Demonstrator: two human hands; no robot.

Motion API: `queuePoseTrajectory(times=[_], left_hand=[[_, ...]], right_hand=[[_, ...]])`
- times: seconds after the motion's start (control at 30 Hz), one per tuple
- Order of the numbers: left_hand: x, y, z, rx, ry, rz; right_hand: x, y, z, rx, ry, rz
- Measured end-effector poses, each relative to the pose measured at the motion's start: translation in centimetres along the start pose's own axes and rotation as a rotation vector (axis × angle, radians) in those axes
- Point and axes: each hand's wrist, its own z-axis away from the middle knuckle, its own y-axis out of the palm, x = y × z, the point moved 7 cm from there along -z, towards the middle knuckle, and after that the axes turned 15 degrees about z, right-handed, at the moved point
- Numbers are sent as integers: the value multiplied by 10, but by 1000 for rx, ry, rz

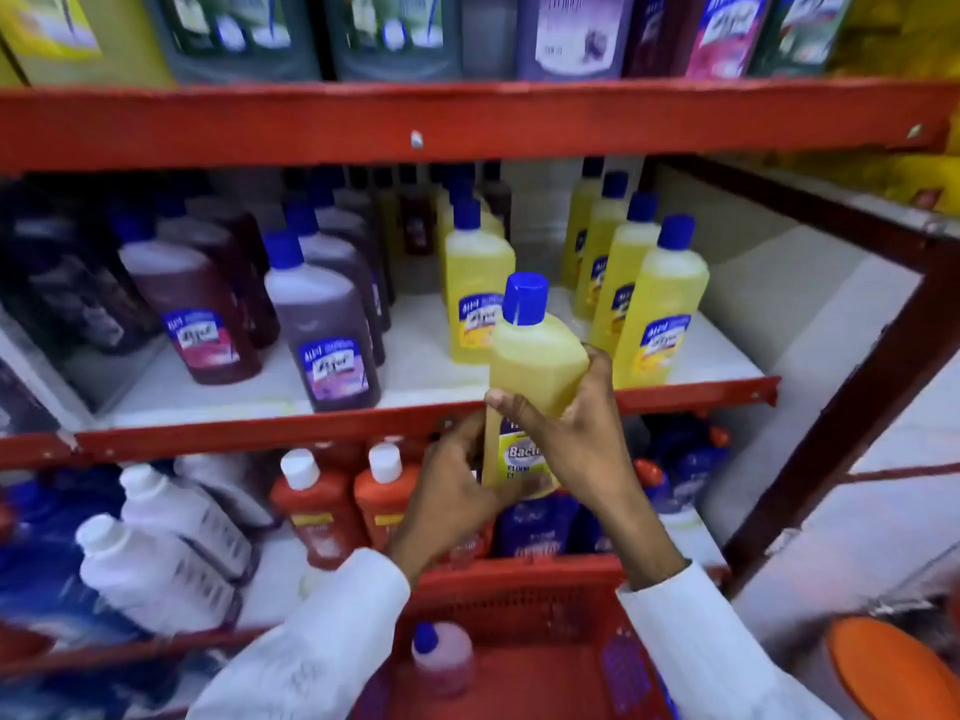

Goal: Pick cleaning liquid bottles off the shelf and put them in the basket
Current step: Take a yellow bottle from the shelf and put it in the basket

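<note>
A yellow cleaning liquid bottle (pixel 535 366) with a blue cap is upright in front of the middle shelf, above the basket. My right hand (pixel 576 444) is wrapped around its middle from the right. My left hand (pixel 457 485) grips its lower part from the left. The red plastic basket (pixel 524 589) sits below my hands at the bottom centre. A pink bottle (pixel 441 662) with a blue cap stands inside it. More yellow bottles (pixel 660 304) stand in rows on the middle shelf (pixel 260 433).
Purple and dark red bottles (pixel 322 324) fill the left of the middle shelf. The lower shelf holds white bottles (pixel 156 558), orange-red bottles (pixel 317 506) and blue ones. Large containers line the top shelf (pixel 467 122). A dark red shelf post (pixel 857 407) rises at right. An orange object (pixel 883 667) lies bottom right.
</note>
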Motion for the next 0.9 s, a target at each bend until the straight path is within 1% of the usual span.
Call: queuePoseTrajectory(times=[0.1,0.23,0.4,0.47,0.53,0.6,0.73,0.83,0.9], left_hand=[[42,7,14,-25,-119,65],[110,25,47,-16,-279,30],[183,55,82,26,-412,-75],[214,63,96,0,-487,-124],[247,63,113,-58,-575,-236],[279,66,127,-63,-635,-320],[323,66,143,-102,-703,-438],[332,64,145,-129,-688,-437],[329,65,145,-128,-723,-404]], right_hand=[[-37,1,16,111,23,57],[-99,-1,41,220,46,223],[-193,9,77,330,160,304],[-228,16,93,374,206,331],[-260,24,108,402,259,314],[-287,36,121,429,283,307],[-311,55,133,470,308,360],[-322,68,133,504,332,383],[-328,75,132,529,352,377]])
